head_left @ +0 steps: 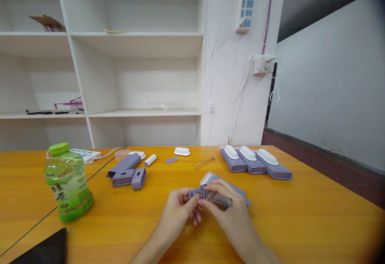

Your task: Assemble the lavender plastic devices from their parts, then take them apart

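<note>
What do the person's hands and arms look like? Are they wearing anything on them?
The left hand and the right hand are bare, ordinary human hands: I see no gloves, rings, bracelets or watch. The forearms show no sleeves where they're in view, and I can't make out any drawings or markings on them.

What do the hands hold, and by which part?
A purple part with a coil spring: left fingers at its left end, right fingers along its sides.
</note>
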### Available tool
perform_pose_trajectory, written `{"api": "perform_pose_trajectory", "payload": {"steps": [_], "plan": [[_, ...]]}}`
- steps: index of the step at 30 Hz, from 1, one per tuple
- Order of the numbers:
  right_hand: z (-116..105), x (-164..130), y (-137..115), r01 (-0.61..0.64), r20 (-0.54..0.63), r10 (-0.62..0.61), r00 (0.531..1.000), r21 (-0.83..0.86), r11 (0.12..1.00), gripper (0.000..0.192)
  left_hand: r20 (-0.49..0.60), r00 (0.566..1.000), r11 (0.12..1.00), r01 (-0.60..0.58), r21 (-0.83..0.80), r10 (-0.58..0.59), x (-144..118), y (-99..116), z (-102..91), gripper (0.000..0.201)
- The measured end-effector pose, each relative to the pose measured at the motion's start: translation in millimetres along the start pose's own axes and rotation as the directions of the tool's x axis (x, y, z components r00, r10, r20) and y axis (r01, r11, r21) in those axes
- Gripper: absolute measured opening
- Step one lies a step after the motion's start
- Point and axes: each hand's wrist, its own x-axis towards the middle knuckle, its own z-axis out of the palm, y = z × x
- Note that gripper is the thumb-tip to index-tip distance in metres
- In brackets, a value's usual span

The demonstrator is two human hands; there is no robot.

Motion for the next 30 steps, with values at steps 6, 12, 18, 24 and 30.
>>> {"api": "perform_pose_trajectory", "payload": {"steps": [6, 12, 18, 24, 30], "plan": [[-2, 0, -3, -0.020, 0.069, 0.019, 0.997, 0.020, 1.000, 0.020, -0.063, 0.998, 0.995, -0.014, 0.098, 0.020, 0, 0, -3.5, 0.043], [-14, -3, -14, 0.160, 0.337, -0.126, 0.933, -0.074, 0.984, 0.036, -0.087, 0.992, 0.937, -0.057, 0.346, 0.092, -5, 4, -12.3, 0.021], [-20, -2, -14, 0.181, 0.405, -0.114, 0.907, -0.131, 0.975, 0.030, 0.014, 0.996, 0.957, -0.084, 0.278, 0.083, -6, 1, -8.3, 0.037], [-15, -3, -10, 0.067, 0.248, -0.068, 0.966, 0.013, 0.998, 0.015, -0.033, 0.994, 0.983, -0.097, 0.156, 0.104, -2, -6, -8.4, 0.047], [-15, -3, -17, 0.093, 0.294, -0.073, 0.953, -0.053, 0.994, 0.019, 0.036, 0.997, 0.998, -0.063, -0.001, 0.063, -6, -7, 0.4, 0.048]]}}
